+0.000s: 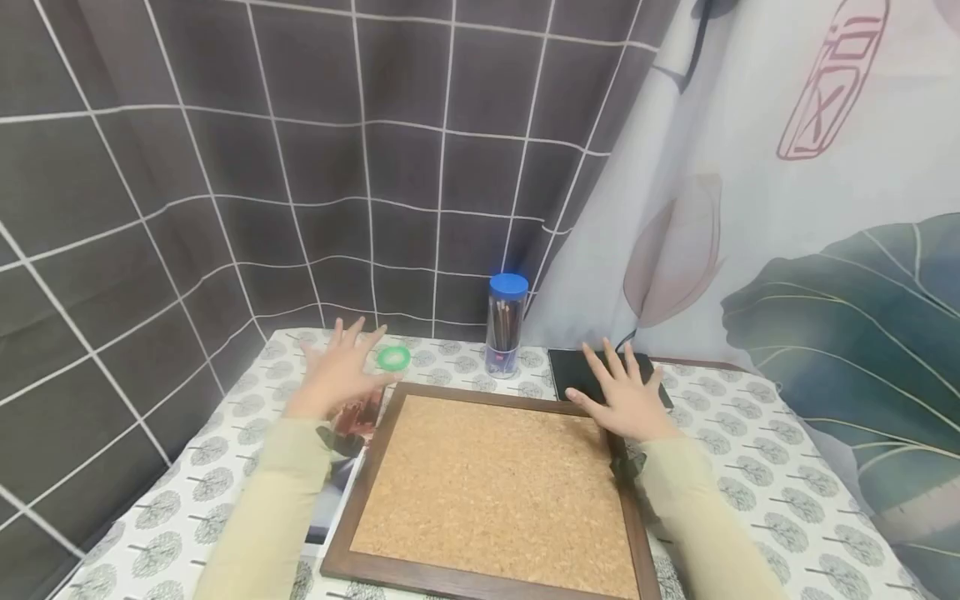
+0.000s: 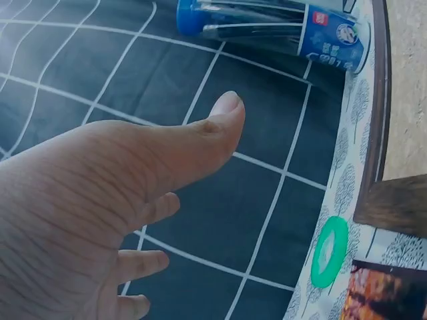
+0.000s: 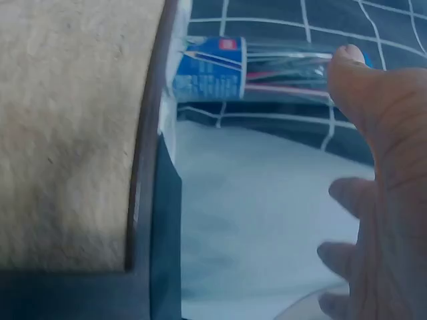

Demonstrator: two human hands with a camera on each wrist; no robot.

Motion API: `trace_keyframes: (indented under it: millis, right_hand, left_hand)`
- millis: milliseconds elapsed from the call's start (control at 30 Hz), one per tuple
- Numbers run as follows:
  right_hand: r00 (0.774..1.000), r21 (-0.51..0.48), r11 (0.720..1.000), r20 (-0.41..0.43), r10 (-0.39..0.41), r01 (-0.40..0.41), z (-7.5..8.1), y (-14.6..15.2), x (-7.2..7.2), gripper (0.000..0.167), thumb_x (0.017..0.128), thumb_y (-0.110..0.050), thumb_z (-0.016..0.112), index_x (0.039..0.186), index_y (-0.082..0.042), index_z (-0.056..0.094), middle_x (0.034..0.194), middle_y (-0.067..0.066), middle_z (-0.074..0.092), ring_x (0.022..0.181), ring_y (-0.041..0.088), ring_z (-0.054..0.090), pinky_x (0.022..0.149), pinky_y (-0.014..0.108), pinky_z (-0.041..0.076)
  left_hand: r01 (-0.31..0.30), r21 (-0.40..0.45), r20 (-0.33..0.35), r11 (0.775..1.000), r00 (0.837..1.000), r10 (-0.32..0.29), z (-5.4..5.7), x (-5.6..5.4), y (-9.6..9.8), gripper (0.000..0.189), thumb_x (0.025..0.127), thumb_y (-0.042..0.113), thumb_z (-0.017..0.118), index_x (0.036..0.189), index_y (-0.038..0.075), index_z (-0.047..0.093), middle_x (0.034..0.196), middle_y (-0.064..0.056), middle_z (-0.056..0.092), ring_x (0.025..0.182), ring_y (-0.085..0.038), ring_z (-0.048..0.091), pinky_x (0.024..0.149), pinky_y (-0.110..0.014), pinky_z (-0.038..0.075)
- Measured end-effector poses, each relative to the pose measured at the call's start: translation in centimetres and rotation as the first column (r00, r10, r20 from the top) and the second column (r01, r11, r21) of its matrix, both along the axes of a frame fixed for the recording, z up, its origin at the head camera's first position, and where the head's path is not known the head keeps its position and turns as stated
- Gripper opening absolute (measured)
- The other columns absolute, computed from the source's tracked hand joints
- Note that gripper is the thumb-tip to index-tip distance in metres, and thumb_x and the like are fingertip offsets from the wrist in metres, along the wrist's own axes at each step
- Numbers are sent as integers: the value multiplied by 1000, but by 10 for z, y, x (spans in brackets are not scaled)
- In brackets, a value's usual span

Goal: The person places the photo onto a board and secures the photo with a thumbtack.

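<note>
A cork board point(image 1: 495, 492) in a dark wooden frame lies flat on the table in the head view. My left hand point(image 1: 337, 375) hovers with spread fingers by its far left corner, near a green tape roll point(image 1: 393, 358) and above some printed pictures point(image 1: 358, 417). Over the far right corner my right hand point(image 1: 626, 396) is held with its fingers spread too, near a flat black item point(image 1: 577, 375). Neither hand holds anything. Between them, behind the board, stands a clear tube of pencils point(image 1: 506, 325) with a blue lid.
A tree-patterned cloth point(image 1: 202, 492) covers the table. A dark gridded curtain point(image 1: 300, 167) hangs at the back and left, a pale printed curtain point(image 1: 675, 275) at the right. A dark cable runs down to the black item.
</note>
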State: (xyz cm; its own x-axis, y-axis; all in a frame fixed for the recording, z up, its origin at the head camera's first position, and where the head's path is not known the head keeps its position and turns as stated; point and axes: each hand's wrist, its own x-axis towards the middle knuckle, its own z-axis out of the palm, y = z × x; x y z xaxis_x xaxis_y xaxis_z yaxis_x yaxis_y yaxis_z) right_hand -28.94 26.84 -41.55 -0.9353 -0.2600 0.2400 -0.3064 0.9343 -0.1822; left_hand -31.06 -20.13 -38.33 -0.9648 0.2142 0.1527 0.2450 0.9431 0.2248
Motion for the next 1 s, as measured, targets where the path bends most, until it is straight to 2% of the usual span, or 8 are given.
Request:
trace_keyframes:
  millis: [133, 267, 367, 500, 667, 800, 900, 1000]
  right_hand:
    - [999, -103, 993, -3, 53, -53, 2, 13, 1, 85, 96, -66, 51, 162, -31, 11, 168, 12, 8, 152, 44, 3, 104, 83, 3]
    - [994, -210, 972, -20, 108, -110, -2, 34, 3, 77, 99, -54, 55, 159, -13, 28, 160, 20, 30, 144, 47, 29, 109, 71, 24]
    - [994, -296, 949, -1, 112, -107, -11, 53, 3, 63, 103, -45, 53, 149, -2, 43, 146, 23, 49, 130, 46, 49, 103, 63, 40]
    - [996, -379, 924, 52, 66, -41, -27, 79, 4, 48, 105, -41, 51, 133, -2, 58, 129, 20, 64, 113, 43, 62, 93, 61, 49]
    - [997, -402, 915, 53, 47, -22, -48, 105, 4, 35, 103, -37, 58, 114, -8, 72, 110, 8, 74, 106, 36, 66, 94, 60, 47]
    - [995, -435, 901, 94, 38, 6, -61, 111, 7, 32, 100, -38, 62, 113, -12, 74, 111, 5, 74, 111, 34, 65, 98, 57, 45]
    - [993, -466, 884, 116, 38, 21, -67, 109, 10, 33, 98, -41, 65, 118, -15, 73, 118, 6, 72, 116, 33, 62, 100, 54, 43]
    - [992, -466, 885, 107, 70, -13, -72, 105, 10, 32, 95, -40, 69, 118, -18, 73, 120, 5, 71, 113, 29, 64, 98, 44, 47]
  left_hand:
    - [-25, 30, -1, 999, 1000, 25, 1, -1, -11, 93, 87, 73, 57, 159, 22, 28, 166, -19, 13, 149, -50, 5, 97, -85, -11]
    - [-93, 107, -1, 990, 996, 94, -1, -1, -27, 82, 93, 66, 55, 154, 14, 39, 157, -25, 34, 141, -52, 31, 103, -81, 18]
    - [-151, 156, 32, 976, 989, 147, -6, -1, -38, 78, 95, 63, 53, 148, 6, 46, 145, -30, 47, 129, -54, 45, 98, -73, 37]
    - [-202, 222, 140, 954, 975, 174, -20, -5, -52, 71, 96, 48, 61, 143, -4, 47, 139, -33, 51, 123, -54, 49, 99, -68, 40]
    - [-221, 270, 257, 937, 954, 151, -42, -9, -62, 68, 89, 29, 68, 138, -13, 45, 135, -37, 50, 122, -55, 49, 101, -67, 39]
    - [-198, 253, 253, 947, 958, 133, -54, -10, -66, 61, 89, 26, 66, 133, -13, 50, 129, -36, 55, 117, -55, 53, 97, -66, 43]
    - [-183, 280, 244, 942, 963, 114, -60, -10, -68, 53, 89, 22, 63, 131, -10, 53, 122, -31, 60, 108, -49, 59, 93, -63, 46]
    - [-208, 345, 256, 915, 959, 121, -63, -8, -70, 51, 87, 18, 63, 131, -6, 54, 116, -25, 64, 98, -40, 62, 90, -58, 48]
